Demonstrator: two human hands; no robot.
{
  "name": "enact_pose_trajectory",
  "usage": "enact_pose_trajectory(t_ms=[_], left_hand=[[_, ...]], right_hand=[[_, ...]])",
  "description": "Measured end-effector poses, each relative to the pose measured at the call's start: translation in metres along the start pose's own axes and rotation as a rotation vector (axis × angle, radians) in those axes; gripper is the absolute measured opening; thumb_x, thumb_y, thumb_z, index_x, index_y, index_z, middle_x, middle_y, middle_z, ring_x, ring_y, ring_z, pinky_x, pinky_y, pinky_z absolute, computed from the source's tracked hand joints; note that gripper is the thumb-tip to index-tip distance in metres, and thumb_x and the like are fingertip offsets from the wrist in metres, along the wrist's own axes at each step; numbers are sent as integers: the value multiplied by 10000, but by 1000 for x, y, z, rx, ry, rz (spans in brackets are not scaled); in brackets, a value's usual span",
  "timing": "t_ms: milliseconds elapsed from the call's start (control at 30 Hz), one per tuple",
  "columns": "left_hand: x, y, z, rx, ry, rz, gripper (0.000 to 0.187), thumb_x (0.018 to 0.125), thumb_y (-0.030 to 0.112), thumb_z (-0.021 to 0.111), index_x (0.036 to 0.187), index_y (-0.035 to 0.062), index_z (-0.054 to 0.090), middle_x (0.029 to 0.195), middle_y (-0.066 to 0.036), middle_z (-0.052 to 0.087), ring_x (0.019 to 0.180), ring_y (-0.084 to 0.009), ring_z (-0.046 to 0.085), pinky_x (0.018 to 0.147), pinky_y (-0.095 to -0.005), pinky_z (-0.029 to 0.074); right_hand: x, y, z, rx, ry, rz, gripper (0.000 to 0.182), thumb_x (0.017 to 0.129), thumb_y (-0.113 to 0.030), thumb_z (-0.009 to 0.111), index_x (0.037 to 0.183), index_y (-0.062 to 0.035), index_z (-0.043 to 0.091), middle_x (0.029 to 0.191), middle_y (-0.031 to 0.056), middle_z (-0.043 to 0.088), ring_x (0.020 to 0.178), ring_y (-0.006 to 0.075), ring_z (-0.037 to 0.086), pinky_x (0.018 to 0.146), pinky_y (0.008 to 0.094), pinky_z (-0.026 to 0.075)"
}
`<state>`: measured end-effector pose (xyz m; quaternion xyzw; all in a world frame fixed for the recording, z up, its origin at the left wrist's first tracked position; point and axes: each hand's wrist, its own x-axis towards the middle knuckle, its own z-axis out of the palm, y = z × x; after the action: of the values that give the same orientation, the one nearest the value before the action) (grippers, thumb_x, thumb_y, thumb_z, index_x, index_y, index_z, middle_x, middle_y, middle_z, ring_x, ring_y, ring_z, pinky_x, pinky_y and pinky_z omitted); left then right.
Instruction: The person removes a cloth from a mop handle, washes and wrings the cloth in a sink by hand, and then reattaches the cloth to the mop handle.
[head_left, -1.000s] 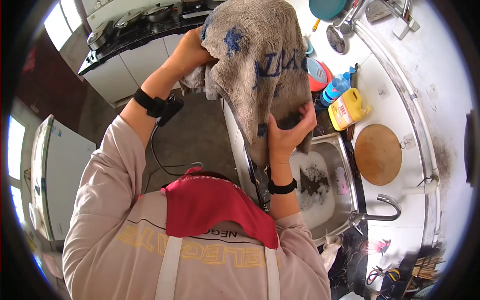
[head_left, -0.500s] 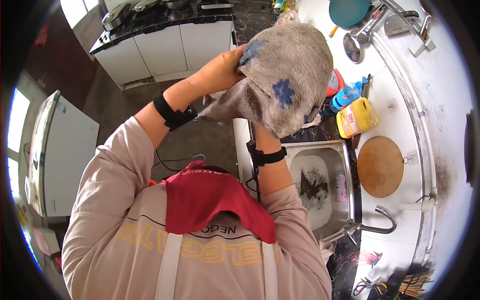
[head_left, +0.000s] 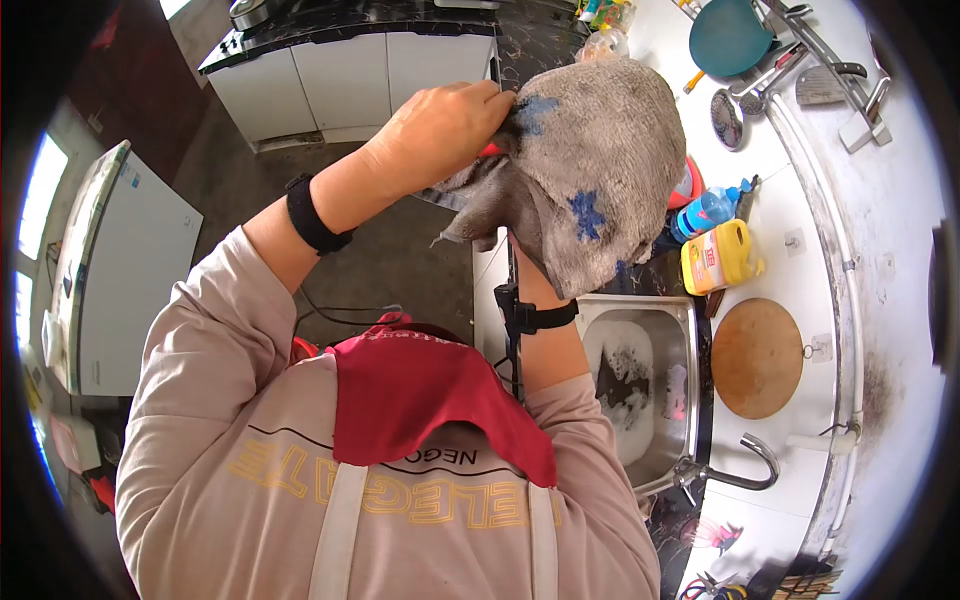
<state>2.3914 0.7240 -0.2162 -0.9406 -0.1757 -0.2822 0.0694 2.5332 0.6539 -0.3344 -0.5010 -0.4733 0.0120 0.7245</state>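
My left hand [head_left: 448, 135] is closed on the near left edge of a grey-brown cloth [head_left: 630, 150] with dark blue patches. The cloth is held up above the counter, draped over something rounded that it hides. A small bit of red [head_left: 491, 149] shows just under my left fingers; I cannot make out what it belongs to. My right forearm [head_left: 548, 350] reaches up beneath the cloth, and my right hand is covered by it, so its fingers do not show. A loose fold of the cloth hangs down between my arms.
Right of my right forearm is a steel sink [head_left: 690, 390] with a basin of soapy water [head_left: 630, 430] and a faucet [head_left: 745, 475]. A yellow jug [head_left: 718, 258], a blue bottle [head_left: 708, 212] and a round wooden board [head_left: 757, 358] stand along the wall. Utensils hang above.
My left hand has turned, its back now facing up, and still grips the cloth edge. The bit of red has come into sight under it. The view has shifted slightly.
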Motion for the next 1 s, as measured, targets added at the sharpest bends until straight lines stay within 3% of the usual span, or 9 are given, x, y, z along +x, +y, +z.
enact_pose_trajectory(t_ms=[200, 333, 433, 533, 700, 767, 867, 900, 1000], left_hand=[[0, 4, -38, 2, 497, 9, 292, 695, 1, 539, 984, 38, 545, 766, -133, 549, 640, -335, 573, 578, -386, 488], [-34, 31, -39, -246, -155, 53, 308, 720, 19, 479, 1027, 7, 499, 682, -170, 551, 563, -352, 574, 495, -407, 466], [-64, 43, -20, -614, -249, 73, 648, 680, 158, 705, 1221, 17, 377, 806, -139, 566, 652, -312, 587, 595, -406, 482], [-56, 14, -12, -302, 182, -46, 1064, 466, 320, 853, 1317, 27, 285, 1151, -160, 441, 1008, -335, 495, 843, -418, 428], [-42, -2, 30, -381, 163, -48, 1227, 442, 336, 856, 1397, 28, 150, 1216, -188, 398, 1128, -361, 414, 971, -427, 336], [-42, -7, 37, -330, 58, -67, 1195, 466, 343, 845, 1391, 19, 161, 1222, -178, 402, 1138, -351, 414, 966, -417, 343], [-33, -28, 65, -577, 128, 16, 597, 649, 147, 699, 1188, 23, 474, 1051, -167, 565, 977, -341, 544, 861, -363, 437], [-29, -30, 72, -693, 157, 14, 458, 680, 125, 655, 1108, 11, 539, 992, -171, 604, 930, -335, 575, 825, -354, 459], [-11, -34, 84, -692, 123, -82, 328, 718, 148, 622, 999, -18, 584, 919, -156, 638, 887, -277, 602, 799, -335, 467]], right_hand=[[16, -4, 14, -31, -16, -58, 653, 796, -239, 596, 1327, -8, 296, 1337, 157, 367, 1228, 290, 353, 1036, 386, 277], [16, -7, 20, -43, -77, -65, 618, 817, -243, 571, 1326, -16, 304, 1337, 151, 372, 1229, 287, 354, 1037, 385, 275], [14, -8, 25, -59, -96, -75, 593, 833, -246, 552, 1325, -21, 310, 1338, 146, 376, 1229, 285, 354, 1038, 383, 274], [12, -8, 28, -76, -102, -79, 568, 849, -249, 534, 1324, -27, 317, 1338, 141, 380, 1230, 283, 355, 1039, 382, 273], [5, -12, 31, -110, -150, -94, 527, 876, -254, 503, 1323, -36, 327, 1339, 133, 387, 1231, 280, 356, 1041, 379, 271], [2, -16, 27, -134, -174, -73, 511, 887, -256, 491, 1322, -40, 331, 1340, 130, 389, 1231, 279, 356, 1042, 378, 271], [-11, -28, 19, -219, -245, 66, 535, 847, -243, 545, 1301, -30, 358, 1315, 151, 414, 1220, 302, 364, 1012, 378, 300], [-2, -36, 14, -706, -424, -11, 544, 814, -177, 593, 1278, -6, 366, 1285, 164, 433, 1170, 309, 404, 989, 387, 317], [-20, -33, -6, -303, -286, -77, 576, 794, -170, 631, 1248, 46, 351, 1243, 206, 434, 1135, 341, 418, 972, 401, 321]])
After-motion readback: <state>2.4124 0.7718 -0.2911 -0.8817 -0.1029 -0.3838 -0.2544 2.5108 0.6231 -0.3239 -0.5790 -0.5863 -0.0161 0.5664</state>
